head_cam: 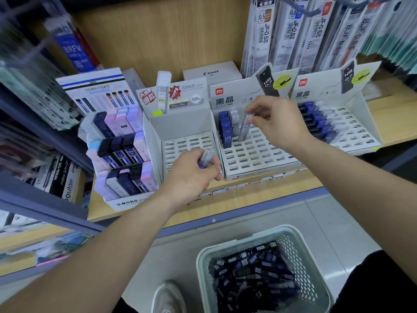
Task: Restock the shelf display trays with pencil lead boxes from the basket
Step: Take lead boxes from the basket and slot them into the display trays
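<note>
Grey lead box [243, 129] stands upright, bottom end at a free slot in the middle tray [255, 154], just beside the white & blue boxes [225, 129] seated there. R hand [275, 123] pinches its top w/ fingertips. Keep it vertical, line up w/ slot, push straight down till level w/ neighbours. L hand [191, 175] grips spare boxes [206, 155] near the tray front. Basket [203, 251] on floor below looks well stocked.
</note>
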Action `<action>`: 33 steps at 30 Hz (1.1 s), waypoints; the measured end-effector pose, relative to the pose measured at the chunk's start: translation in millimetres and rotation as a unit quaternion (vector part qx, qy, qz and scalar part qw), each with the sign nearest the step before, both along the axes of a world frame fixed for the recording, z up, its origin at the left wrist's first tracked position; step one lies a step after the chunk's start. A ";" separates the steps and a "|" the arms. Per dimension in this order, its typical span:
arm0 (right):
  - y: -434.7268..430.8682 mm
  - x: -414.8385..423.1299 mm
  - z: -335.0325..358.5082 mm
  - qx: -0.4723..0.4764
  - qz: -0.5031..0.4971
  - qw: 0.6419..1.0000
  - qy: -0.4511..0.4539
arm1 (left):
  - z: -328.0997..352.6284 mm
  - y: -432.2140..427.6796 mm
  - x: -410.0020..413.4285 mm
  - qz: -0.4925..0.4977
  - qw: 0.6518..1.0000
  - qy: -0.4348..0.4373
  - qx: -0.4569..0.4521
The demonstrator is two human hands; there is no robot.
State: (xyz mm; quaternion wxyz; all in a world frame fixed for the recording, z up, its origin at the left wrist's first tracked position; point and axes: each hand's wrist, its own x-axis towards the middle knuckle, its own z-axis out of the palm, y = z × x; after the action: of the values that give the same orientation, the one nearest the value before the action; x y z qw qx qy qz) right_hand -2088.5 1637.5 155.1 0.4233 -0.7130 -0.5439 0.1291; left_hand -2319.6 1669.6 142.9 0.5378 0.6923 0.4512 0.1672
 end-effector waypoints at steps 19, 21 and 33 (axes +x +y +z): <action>6.3 -13.1 -19.9 0.003 0.047 0.991 -0.121 | 2.8 -2.5 3.8 -0.010 1.000 0.018 0.019; 4.3 -14.1 -15.3 0.020 0.025 0.992 -0.121 | 4.0 -2.7 4.3 -0.015 0.999 0.018 0.023; -23.8 -49.1 22.1 -0.113 0.151 0.953 0.239 | 10.7 -9.9 17.8 -0.038 0.999 0.001 0.026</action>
State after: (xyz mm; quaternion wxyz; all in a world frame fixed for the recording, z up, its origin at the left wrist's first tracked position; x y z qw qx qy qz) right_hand -2137.5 1613.7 177.2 0.4330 -0.6143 -0.5099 0.4185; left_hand -2301.8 1659.7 153.6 0.5252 0.7230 0.4204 0.1573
